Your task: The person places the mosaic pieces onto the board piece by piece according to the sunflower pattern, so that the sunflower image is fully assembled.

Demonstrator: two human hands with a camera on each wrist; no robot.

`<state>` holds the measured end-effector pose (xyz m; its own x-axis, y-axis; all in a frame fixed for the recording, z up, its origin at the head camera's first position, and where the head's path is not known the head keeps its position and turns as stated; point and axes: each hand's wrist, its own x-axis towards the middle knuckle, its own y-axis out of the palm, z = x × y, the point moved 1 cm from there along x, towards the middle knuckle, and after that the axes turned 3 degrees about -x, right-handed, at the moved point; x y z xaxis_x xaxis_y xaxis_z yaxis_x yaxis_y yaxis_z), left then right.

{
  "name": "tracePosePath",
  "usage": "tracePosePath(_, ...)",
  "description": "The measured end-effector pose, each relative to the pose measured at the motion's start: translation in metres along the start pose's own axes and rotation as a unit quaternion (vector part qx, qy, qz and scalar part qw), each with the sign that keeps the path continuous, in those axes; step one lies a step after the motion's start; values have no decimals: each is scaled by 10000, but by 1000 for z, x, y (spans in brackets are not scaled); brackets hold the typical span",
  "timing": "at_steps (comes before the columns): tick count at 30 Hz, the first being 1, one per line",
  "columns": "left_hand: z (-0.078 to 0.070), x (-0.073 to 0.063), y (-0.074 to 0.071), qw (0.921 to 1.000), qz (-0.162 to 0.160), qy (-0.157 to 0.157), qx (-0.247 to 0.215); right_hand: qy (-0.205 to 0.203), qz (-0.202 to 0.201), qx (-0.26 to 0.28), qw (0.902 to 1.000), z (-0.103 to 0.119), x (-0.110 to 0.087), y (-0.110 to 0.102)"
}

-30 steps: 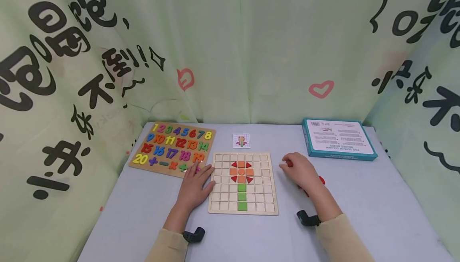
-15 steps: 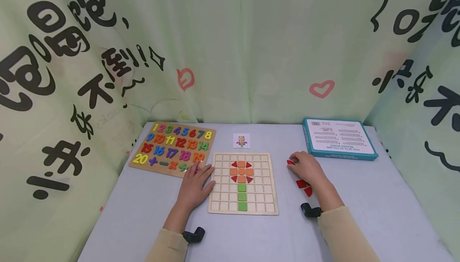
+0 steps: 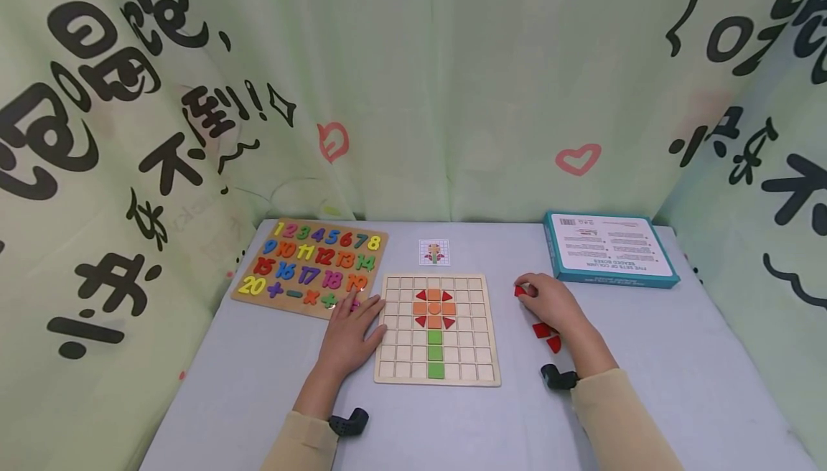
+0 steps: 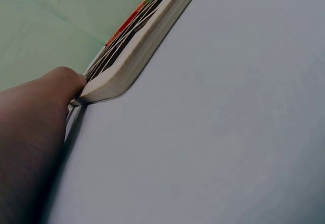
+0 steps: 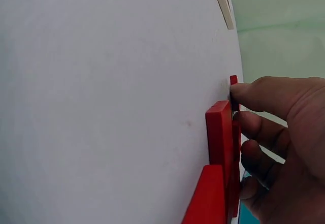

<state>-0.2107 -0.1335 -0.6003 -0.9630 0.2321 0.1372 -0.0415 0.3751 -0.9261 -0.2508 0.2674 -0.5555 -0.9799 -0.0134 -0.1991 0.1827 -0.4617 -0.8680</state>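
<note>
My right hand [image 3: 549, 302] pinches a small red piece [image 3: 520, 291] between thumb and fingers, low over the white table to the right of the pegboard-like grid. In the right wrist view the thumb [image 5: 271, 96] presses that piece's side. Loose red blocks [image 3: 541, 330] lie beneath the wrist, two showing in the head view. The left hand [image 3: 352, 334] rests with extended fingers at the left edge of the wooden grid board [image 3: 403, 370]. Orange squares, red triangles [image 3: 447, 296] and a column of green squares [image 3: 436, 353] sit in the board. In the left wrist view the thumb touches its corner [image 4: 109, 84].
A number puzzle board [image 3: 310, 266] lies at the left, partly under the left fingertips. Behind the grid is a small pattern card [image 3: 433, 253]. A teal box [image 3: 610, 250] stands at the back right. Green curtains enclose the table's back and sides.
Since a second ago my right hand has shifted slightly right, uncovering loose red blocks. Over the last half second the pinched piece has turned a little. The left hand stays put.
</note>
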Motion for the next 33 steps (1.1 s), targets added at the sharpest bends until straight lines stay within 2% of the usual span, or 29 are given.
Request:
tracePosePath(8,0,1,0,10000,-27,35,6,-254,30,15,9997,-1,1,0)
tracePosePath(15,0,0,0,10000,-27,43,24,-69,227,151,9996,-3,0,-3)
tracePosePath(23,-1,0,-1,10000,-14,32,37,-140,25,71,9999,-5,0,-2)
tracePosePath(33,-1,0,0,10000,-36,34,71,-272,-38,-20,9996,-8,3,4)
